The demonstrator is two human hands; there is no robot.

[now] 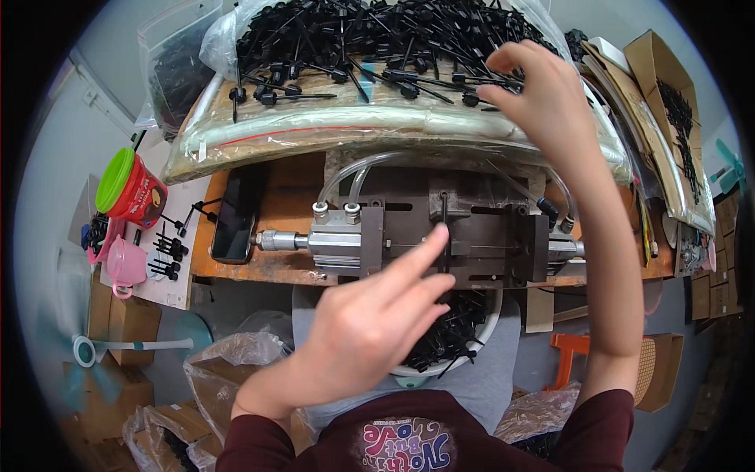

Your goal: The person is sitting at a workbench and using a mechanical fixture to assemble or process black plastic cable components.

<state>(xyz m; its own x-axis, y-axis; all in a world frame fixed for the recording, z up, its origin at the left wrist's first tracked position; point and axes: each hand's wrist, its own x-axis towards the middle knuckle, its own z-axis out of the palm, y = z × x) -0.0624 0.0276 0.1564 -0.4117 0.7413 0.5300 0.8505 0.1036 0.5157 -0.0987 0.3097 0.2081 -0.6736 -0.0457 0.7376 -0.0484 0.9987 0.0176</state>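
Observation:
My left hand (366,322) reaches over a dark metal fixture (487,236) with its fingers stretched out and apart. Its index fingertip meets a thin black rod-like part (445,208) lying across the middle of the fixture; whether it presses on the part I cannot tell. My right hand (546,94) hovers at the right front of a big heap of black plastic stemmed parts (377,39). Thumb and forefinger curve with a gap between them, and nothing shows in it. Below the fixture, a white bucket (497,322) holds more black parts, partly hidden by my left hand.
Pneumatic cylinders (334,242) with clear hoses (370,161) flank the fixture. A phone (238,212) lies to its left, near a red tub with a green lid (134,189) and a pink cup (126,263). At far right stands a cardboard box (657,63) of black parts.

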